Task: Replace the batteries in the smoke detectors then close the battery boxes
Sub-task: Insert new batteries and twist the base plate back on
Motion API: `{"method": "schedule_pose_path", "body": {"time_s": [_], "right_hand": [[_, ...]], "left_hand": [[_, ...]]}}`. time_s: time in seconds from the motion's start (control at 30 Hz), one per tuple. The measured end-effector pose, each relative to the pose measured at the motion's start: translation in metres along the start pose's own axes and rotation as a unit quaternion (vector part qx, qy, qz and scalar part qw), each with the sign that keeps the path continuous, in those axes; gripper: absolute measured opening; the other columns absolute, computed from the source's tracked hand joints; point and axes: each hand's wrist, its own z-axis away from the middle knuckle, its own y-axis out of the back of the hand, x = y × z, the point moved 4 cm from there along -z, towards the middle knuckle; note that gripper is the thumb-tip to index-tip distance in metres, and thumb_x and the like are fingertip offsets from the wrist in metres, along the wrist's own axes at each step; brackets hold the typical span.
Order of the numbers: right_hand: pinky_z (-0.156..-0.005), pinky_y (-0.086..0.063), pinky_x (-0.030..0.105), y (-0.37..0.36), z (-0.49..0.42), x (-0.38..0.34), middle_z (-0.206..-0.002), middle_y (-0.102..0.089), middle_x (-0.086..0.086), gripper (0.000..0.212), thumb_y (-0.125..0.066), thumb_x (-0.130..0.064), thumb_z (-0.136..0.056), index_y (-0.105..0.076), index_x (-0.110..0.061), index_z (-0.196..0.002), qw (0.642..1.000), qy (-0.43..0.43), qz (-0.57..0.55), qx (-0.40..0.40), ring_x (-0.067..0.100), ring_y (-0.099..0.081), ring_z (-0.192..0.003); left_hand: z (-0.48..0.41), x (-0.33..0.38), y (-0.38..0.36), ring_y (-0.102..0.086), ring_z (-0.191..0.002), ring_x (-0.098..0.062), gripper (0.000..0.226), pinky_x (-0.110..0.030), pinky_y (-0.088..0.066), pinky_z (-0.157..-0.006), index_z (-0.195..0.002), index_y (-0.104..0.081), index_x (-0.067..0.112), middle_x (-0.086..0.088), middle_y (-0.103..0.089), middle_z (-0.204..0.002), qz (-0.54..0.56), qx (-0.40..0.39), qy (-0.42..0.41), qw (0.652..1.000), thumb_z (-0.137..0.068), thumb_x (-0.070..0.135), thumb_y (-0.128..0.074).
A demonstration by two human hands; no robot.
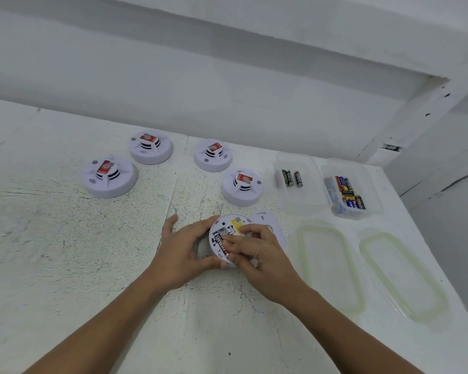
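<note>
The smoke detector (223,224) lies face down between the two hands, its battery bay open to view. The left hand (183,245) cups its left rim, with the fingers curled round the far edge and the thumb at the near edge, and holds it steady on the table (65,252). The right hand (257,251) reaches in from the other side with bent fingers. Its tips grip a battery (220,242) that sits in the bay, though I cannot tell if it is fully seated. The back cover (265,221) lies just beyond the right hand, partly behind the detector.

Four more detectors (108,177) stand beyond the hands, face up. Further right of the right hand are two clear boxes, the nearer box (305,197) holding three batteries and the farther box (374,193) holding a mixed heap. Their two lids (333,265) lie flat to the right of the right wrist.

The likely slip is a battery put in the wrong way round, since the fingers hide the polarity marks. A half-seated cell could spring out as the fingers lift, or stop the cover from locking. If the left hand loosens, the round body may skid on the table. Old and new cells could also get mixed up, as both boxes stand open side by side
</note>
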Motion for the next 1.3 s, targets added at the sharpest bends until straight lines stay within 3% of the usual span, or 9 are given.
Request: {"method": "schedule_pose_path", "body": {"time_s": [0.27,0.53,0.63,0.7,0.8,0.93,1.13,1.2,1.3], "right_hand": [[-0.099,-0.022,0.015,0.001,-0.002,-0.004,-0.122,-0.063,-0.020,0.038,-0.046,-0.042,-0.087,-0.072,-0.023,-0.108,0.998,0.013,0.043,-0.038,0.005,-0.033,-0.120],[-0.104,-0.035,0.031,0.013,-0.009,-0.011,-0.115,-0.061,-0.024,0.025,-0.061,-0.022,-0.091,-0.070,-0.021,-0.114,0.995,-0.024,0.013,-0.095,0.007,-0.038,-0.117],[-0.085,-0.043,0.012,0.027,-0.020,-0.017,-0.091,-0.060,-0.022,0.020,-0.063,-0.021,-0.090,-0.073,-0.019,-0.107,0.991,-0.054,-0.039,-0.114,-0.011,-0.051,-0.094],[-0.076,-0.049,0.014,0.041,-0.029,-0.019,-0.090,-0.070,-0.013,0.018,-0.063,-0.023,-0.090,-0.074,-0.019,-0.103,0.985,-0.082,-0.092,-0.123,-0.007,-0.061,-0.082],[-0.078,-0.054,0.027,0.075,-0.044,-0.009,-0.097,-0.074,-0.002,0.014,-0.061,-0.022,-0.091,-0.074,-0.020,-0.096,0.979,-0.113,-0.145,-0.083,0.010,-0.068,-0.087],[-0.064,-0.051,0.029,0.140,-0.064,0.025,-0.092,-0.072,0.007,0.016,-0.055,-0.012,-0.094,-0.071,-0.011,-0.089,0.963,-0.167,-0.204,0.057,0.018,-0.064,-0.075],[-0.069,-0.052,0.032,0.208,-0.071,0.097,-0.090,-0.069,0.010,0.016,-0.053,-0.007,-0.089,-0.068,-0.003,-0.086,0.943,-0.277,0.030,0.183,0.023,-0.063,-0.071],[-0.073,-0.052,0.035,0.213,-0.070,0.118,-0.087,-0.065,0.011,0.015,-0.050,-0.002,-0.086,-0.065,-0.003,-0.087,0.928,-0.328,0.106,0.143,0.028,-0.060,-0.074],[-0.069,-0.051,0.037,0.205,-0.067,0.142,-0.078,-0.057,0.013,0.018,-0.053,0.001,-0.081,-0.065,0.004,-0.095,0.896,-0.416,0.154,-0.002,0.028,-0.055,-0.068]], "left_hand": [[0.000,-0.001,-0.001,-0.046,-0.117,0.017,0.075,-0.026,0.011,-0.112,-0.123,-0.035,0.063,0.039,-0.053,-0.120,0.008,-0.008,0.003,1.000,-0.056,0.083,-0.059],[0.002,0.002,0.001,-0.044,-0.117,0.018,0.076,-0.026,0.011,-0.112,-0.121,-0.030,0.073,0.049,-0.050,-0.115,0.019,-0.004,0.012,1.000,-0.052,0.086,-0.058],[0.002,0.001,0.000,-0.045,-0.118,0.017,0.078,-0.031,0.009,-0.114,-0.122,-0.028,0.073,0.040,-0.055,-0.116,0.008,-0.009,0.016,1.000,-0.052,0.085,-0.059],[0.002,0.001,-0.001,-0.043,-0.119,0.017,0.078,-0.032,0.008,-0.115,-0.122,-0.028,0.073,0.040,-0.053,-0.118,-0.006,-0.009,0.017,1.000,-0.052,0.086,-0.058],[0.003,-0.001,-0.001,-0.037,-0.123,0.019,0.078,-0.033,0.009,-0.116,-0.123,-0.032,0.067,0.040,-0.047,-0.124,-0.018,-0.010,0.025,0.999,-0.051,0.087,-0.058],[0.004,-0.001,-0.002,-0.032,-0.124,0.023,0.080,-0.034,0.009,-0.117,-0.124,-0.033,0.062,0.041,-0.043,-0.127,-0.027,-0.010,0.027,0.999,-0.052,0.086,-0.058],[0.004,0.003,-0.001,-0.036,-0.123,0.020,0.089,-0.034,0.008,-0.117,-0.133,-0.039,0.050,0.036,-0.051,-0.126,-0.032,0.001,0.024,0.999,-0.053,0.083,-0.062],[0.003,0.004,-0.001,-0.038,-0.123,0.019,0.085,-0.032,0.007,-0.116,-0.130,-0.037,0.055,0.037,-0.052,-0.124,-0.031,0.005,0.020,0.999,-0.053,0.082,-0.063],[0.003,0.005,-0.001,-0.039,-0.123,0.017,0.079,-0.030,0.007,-0.116,-0.125,-0.035,0.063,0.039,-0.053,-0.121,-0.025,0.011,0.018,0.999,-0.054,0.080,-0.065]]}}
